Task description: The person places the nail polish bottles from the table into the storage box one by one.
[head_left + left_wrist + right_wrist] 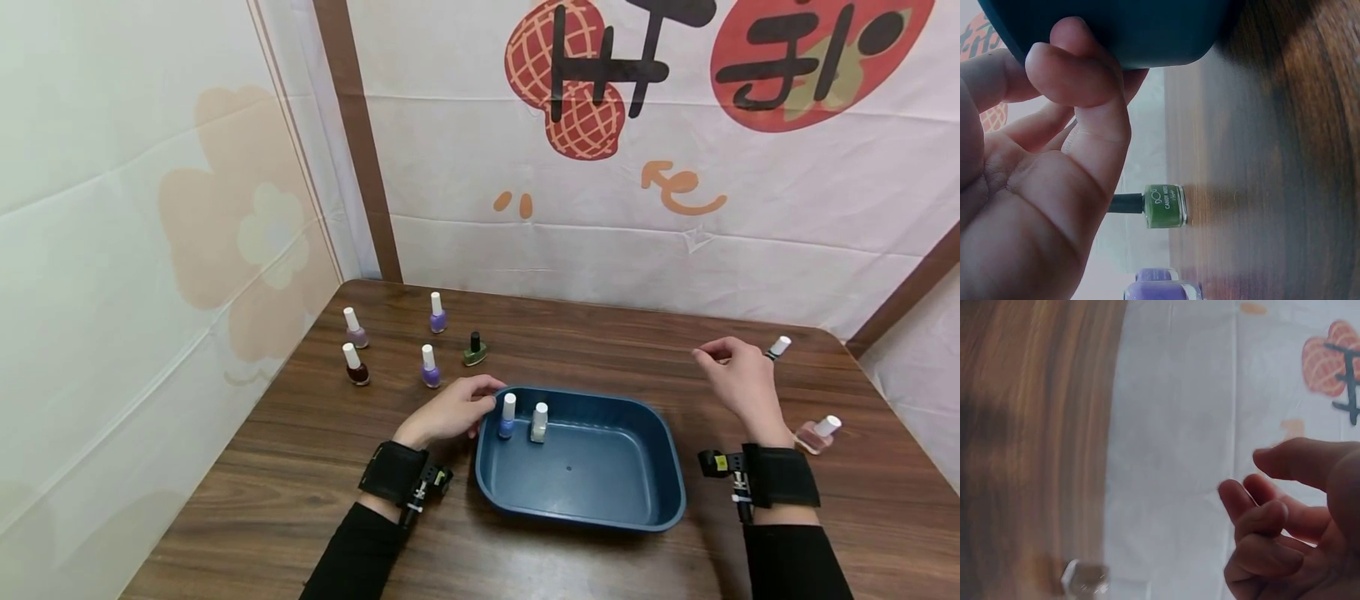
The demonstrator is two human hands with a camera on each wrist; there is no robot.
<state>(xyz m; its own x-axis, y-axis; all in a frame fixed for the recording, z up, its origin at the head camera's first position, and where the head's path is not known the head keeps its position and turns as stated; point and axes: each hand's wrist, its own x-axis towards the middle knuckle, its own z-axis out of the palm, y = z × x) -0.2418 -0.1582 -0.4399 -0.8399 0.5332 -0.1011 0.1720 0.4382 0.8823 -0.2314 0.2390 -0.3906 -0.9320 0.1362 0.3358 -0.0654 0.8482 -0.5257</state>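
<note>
Dark blue, the shallow rounded-rectangular tray (600, 492) sits on the brown wood-grain bench (300, 500) in the head view, holding a blue white-capped nail-polish bottle (507, 427) and a pale white-capped bottle (538, 427); your left grip (453, 408) clasps its far-left corner, your right grip (738, 383) hovers empty. From the left wrist, a green black-capped glass bottle (1165, 206) stands near your left grip. From the right wrist, your thumb (1300, 464) stays clear of loosely bent fingers (1263, 519).
</note>
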